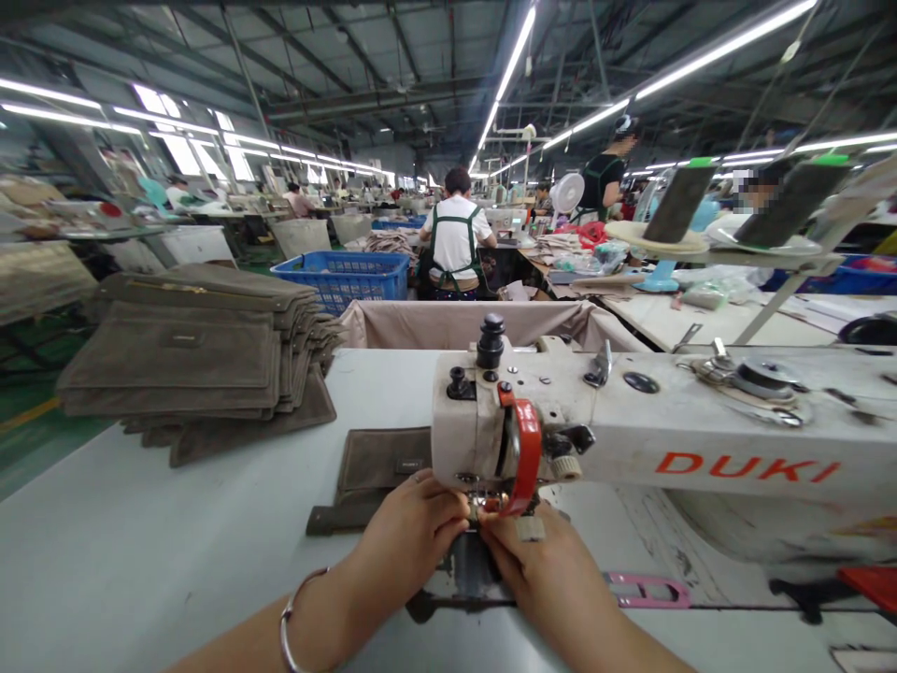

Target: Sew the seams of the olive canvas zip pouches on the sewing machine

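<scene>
A white sewing machine [462, 411] with a red finger guard [527, 456] stands in front of me. Under its head, at the presser foot [483, 505], both hands meet. My left hand [403, 533] is closed, thumb and fingers pinched at the edge of a brown fabric pouch piece [375, 458] with a small label. That piece lies flat behind the hand, its strip-like near edge [340, 519] sticking out to the left. My right hand [550, 561] is closed too, fingertips pinched just right of the needle area; what they grip is hidden.
A tall stack of brown pouches [182, 346] stands on the table's left side. Pink thread snips [648, 591] lie right of my right hand. Behind the machine is a cloth-lined bin [420, 322], then a blue crate [343, 276] and a seated co-worker [454, 234]. Thread cones [679, 201] stand at right.
</scene>
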`<action>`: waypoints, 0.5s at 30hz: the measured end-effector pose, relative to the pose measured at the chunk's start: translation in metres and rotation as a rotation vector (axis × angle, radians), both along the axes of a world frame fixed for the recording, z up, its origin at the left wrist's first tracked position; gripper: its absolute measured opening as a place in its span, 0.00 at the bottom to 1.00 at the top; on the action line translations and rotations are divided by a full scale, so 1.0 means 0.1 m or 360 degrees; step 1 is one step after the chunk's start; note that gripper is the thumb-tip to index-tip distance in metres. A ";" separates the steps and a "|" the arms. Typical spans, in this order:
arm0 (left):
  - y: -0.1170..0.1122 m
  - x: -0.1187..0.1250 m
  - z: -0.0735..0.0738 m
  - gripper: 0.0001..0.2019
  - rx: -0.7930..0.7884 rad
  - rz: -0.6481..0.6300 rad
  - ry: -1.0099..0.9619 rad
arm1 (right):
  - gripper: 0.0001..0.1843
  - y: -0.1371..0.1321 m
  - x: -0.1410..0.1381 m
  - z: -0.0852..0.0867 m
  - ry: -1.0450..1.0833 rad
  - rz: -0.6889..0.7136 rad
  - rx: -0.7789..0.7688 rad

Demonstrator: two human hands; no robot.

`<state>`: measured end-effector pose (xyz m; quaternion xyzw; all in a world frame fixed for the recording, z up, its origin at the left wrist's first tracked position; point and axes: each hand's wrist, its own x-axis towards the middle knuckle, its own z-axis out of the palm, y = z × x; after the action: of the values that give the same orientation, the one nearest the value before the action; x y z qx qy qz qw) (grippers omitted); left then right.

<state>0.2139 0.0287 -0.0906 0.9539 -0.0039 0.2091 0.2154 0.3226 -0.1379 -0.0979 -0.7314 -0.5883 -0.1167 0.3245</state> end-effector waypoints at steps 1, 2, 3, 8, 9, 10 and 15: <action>0.01 0.01 0.01 0.07 0.0004 0.0000 0.0010 | 0.13 0.00 0.00 0.01 -0.0004 0.0002 0.0009; 0.02 0.02 0.04 0.07 0.0009 -0.0004 0.0022 | 0.14 0.00 0.00 0.02 -0.0007 0.0007 0.0018; 0.03 0.02 0.07 0.06 0.0017 -0.0012 0.0036 | 0.14 -0.01 0.00 0.02 -0.0007 0.0012 0.0025; -0.03 -0.25 0.21 0.32 0.0179 -0.0056 0.0214 | 0.19 -0.10 0.03 0.01 -0.0062 0.0057 -0.0029; -0.08 -0.38 0.16 0.36 0.0289 -0.0082 0.0253 | 0.20 -0.13 0.05 -0.02 -0.0108 0.0075 -0.0033; -0.13 -0.52 0.08 0.33 0.0422 -0.0125 0.0298 | 0.20 -0.16 0.08 -0.05 -0.0170 0.0108 -0.0031; -0.25 -1.39 -0.41 0.09 0.0797 -0.0096 0.0140 | 0.19 -0.20 0.30 -0.38 -0.0278 0.0261 0.0121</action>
<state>0.0748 0.0042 -0.1316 0.9851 -0.0746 0.1535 -0.0216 0.3528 -0.1584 -0.1354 -0.6551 -0.6672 -0.1753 0.3080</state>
